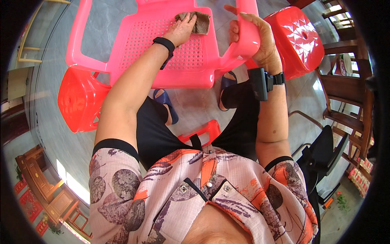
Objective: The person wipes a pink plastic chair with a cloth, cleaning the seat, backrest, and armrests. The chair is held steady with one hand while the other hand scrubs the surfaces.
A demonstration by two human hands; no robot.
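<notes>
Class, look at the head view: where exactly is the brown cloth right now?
The brown cloth lies near the top centre, on the perforated seat of the pink chair, pressed under the left hand.

One pink chair (170, 53), two red stools (81, 99) (300, 40), one brown cloth (198, 21), two blue slippers (165, 103) (227, 83).
</notes>
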